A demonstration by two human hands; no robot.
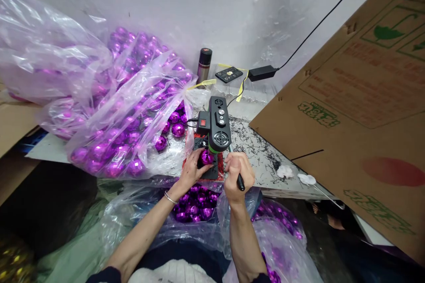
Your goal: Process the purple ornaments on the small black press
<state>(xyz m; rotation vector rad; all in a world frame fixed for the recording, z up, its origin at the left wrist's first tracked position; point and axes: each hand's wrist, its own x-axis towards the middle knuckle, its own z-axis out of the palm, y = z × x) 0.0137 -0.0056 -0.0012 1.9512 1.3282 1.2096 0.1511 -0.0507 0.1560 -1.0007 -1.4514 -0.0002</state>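
A shiny purple faceted ball [207, 157] sits under the head of a small black bench drill press [219, 120]. My left hand [191, 169] pinches this ball from the left, fingers and thumb around it. The machine's dark base [210, 173] lies below, with red bits around it. My right hand [237, 170] is closed round the press's lever handle [241, 182], whose black end pokes out below the fist. Where the machine's tip meets the ball is hidden under its head. Close to my left hand, a few loose purple balls [178, 130] lie on the table.
A large clear bag [133, 93] of purple balls fills the left. More balls [195, 205] lie in plastic below the table edge. Behind stand a thermos [204, 64], a dark panel [229, 74] and a power adapter [262, 73]. A cardboard box [348, 119] leans in from the right.
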